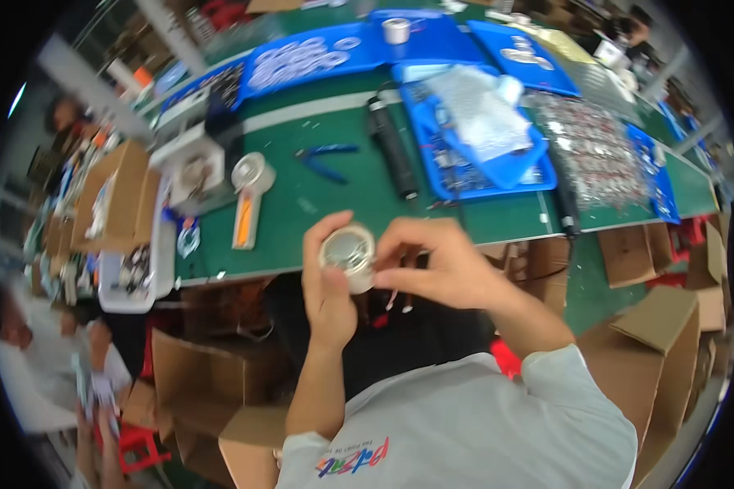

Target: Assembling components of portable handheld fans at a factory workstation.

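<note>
My left hand point(330, 281) holds a round, cream-white housing point(360, 279) above the table's front edge, fingers and thumb around its side. Its face is turned up and shows a greyish disc inside the rim. My right hand point(432, 257) is closed in a pinch at the housing's right edge; what lies between its fingertips is too small to make out. Thin wires with white ends point(407, 309) hang just below. On the green table point(302, 212) beyond lie blue-handled pliers point(328, 160), a black electric screwdriver point(390, 147) and a white device with a round head and orange strip point(246, 200).
Blue trays point(432, 183) with parts and bubble wrap line the far side, along with a tray of white rings point(298, 61). Bagged parts point(591, 151) lie right. A white machine point(192, 159) stands left. Cardboard boxes point(200, 371) surround me; another person point(45, 359) sits at left.
</note>
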Motion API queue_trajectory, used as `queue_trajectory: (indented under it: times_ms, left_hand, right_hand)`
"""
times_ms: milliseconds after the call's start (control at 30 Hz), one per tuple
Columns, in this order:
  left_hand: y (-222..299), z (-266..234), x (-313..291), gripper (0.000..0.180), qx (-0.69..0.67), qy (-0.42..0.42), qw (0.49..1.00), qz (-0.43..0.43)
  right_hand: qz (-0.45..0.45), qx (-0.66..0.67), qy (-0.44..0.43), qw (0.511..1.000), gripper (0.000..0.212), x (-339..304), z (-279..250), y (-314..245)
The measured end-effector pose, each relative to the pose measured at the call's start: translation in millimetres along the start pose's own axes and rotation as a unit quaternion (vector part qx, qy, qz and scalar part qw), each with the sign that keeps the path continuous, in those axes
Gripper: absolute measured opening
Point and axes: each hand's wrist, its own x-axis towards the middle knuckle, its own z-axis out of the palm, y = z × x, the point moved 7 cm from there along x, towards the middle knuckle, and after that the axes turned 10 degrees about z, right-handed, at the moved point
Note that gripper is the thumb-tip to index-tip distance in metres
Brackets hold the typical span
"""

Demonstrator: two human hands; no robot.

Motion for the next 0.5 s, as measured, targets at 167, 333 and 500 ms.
queue_trajectory:
  times_ms: [167, 333, 500]
  left_hand:
    - [29.1, -23.1, -16.1, 0.077, -0.025, 0.029, 0.999, -0.012]
    - [40.9, -35.9, -30.6, 0.075, 0.009, 0.027, 1.0, 0.0]
    - [48.9, -43.9, -38.1, 0.075, 0.083, 0.012, 0.996, 0.008]
  right_hand:
    - [-0.029, -0.03, -0.017, 0.999, 0.006, -0.2, 36.1, -12.3]
    - [-0.021, -0.018, -0.026, 0.999, 0.008, -12.4, 51.3, -18.4]
    - [-0.039, -0.005, 0.014, 0.999, 0.009, -18.7, 54.6, -26.1]
